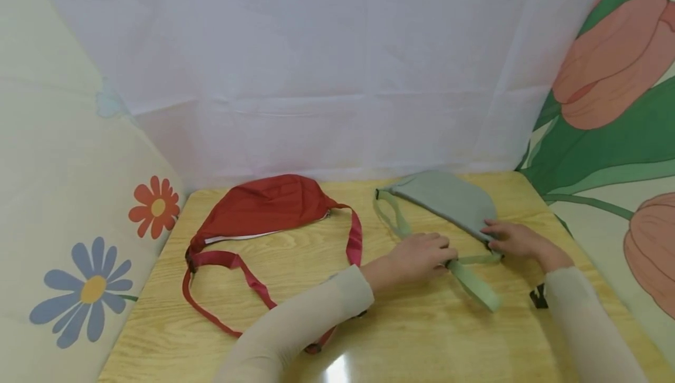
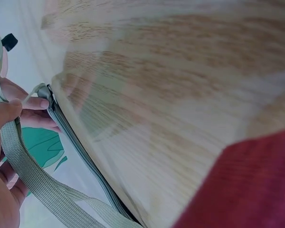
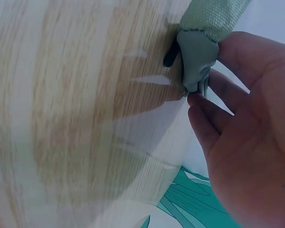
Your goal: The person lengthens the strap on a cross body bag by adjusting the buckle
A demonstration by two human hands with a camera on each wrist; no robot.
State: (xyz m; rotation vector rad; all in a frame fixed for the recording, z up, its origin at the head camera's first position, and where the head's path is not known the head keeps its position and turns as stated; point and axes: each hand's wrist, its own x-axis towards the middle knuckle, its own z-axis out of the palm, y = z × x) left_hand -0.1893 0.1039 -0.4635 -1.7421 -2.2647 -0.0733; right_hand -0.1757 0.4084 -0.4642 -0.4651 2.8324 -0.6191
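A grey-green waist bag [image 1: 448,198] lies at the back right of the table, its zip edge facing forward. My left hand [image 1: 419,256] grips its pale green strap [image 1: 476,287] near a dark fitting; in the left wrist view the thumb presses on the webbing [image 2: 26,164]. A loose length of strap dangles in front of that hand. At the bag's right end my right hand [image 1: 519,239] pinches the tapered tip [image 3: 199,59], where fabric joins strap, between thumb and fingers.
To the left lies a red waist bag [image 1: 269,204] with its red strap [image 1: 253,280] looped forward, partly under my left sleeve. A black buckle [image 1: 538,297] sits beside my right sleeve. White cloth [image 1: 316,78] stands behind the wooden table [image 1: 169,307], with flowered cloths on both sides.
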